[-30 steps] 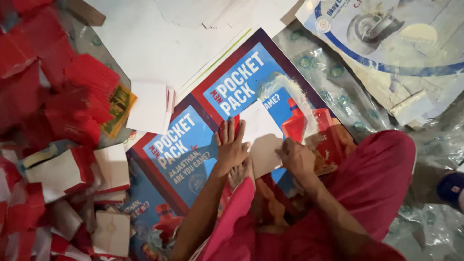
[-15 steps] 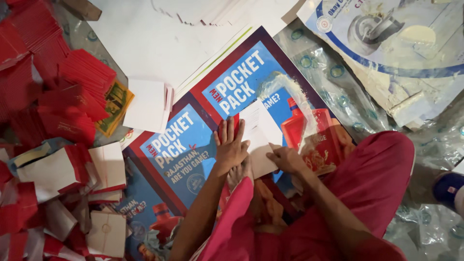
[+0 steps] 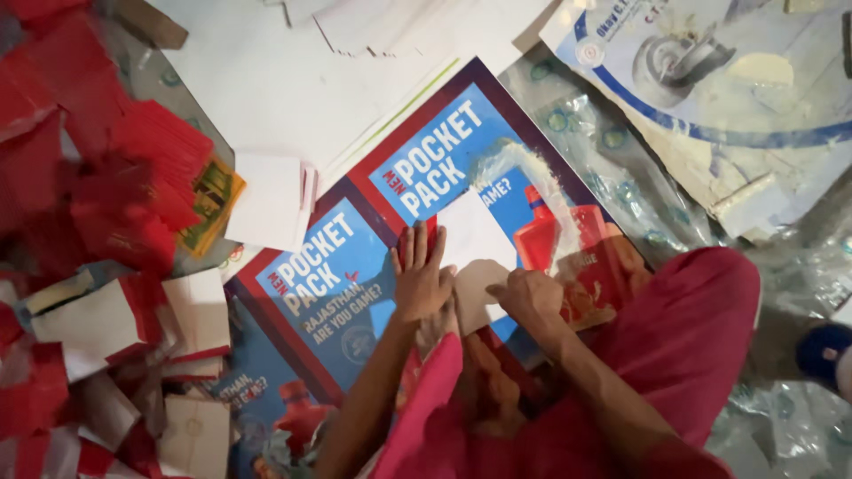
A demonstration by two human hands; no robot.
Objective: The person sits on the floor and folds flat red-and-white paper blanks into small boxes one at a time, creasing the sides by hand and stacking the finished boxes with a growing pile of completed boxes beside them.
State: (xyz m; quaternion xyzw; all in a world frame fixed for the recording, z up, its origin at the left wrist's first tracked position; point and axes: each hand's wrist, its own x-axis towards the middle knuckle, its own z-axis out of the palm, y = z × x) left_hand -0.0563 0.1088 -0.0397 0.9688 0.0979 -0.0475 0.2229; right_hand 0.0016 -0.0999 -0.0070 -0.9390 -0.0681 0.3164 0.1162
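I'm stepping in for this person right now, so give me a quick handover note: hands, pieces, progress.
Left hand: flat, palm down, pressing beside the white paper piece.
Right hand: fingers curled on the piece's lower flap, creasing it.
The piece lies on the printed poster.
Done: red and white folded pieces piled at left.
Left: this fold is unfinished; a small white stack waits above.
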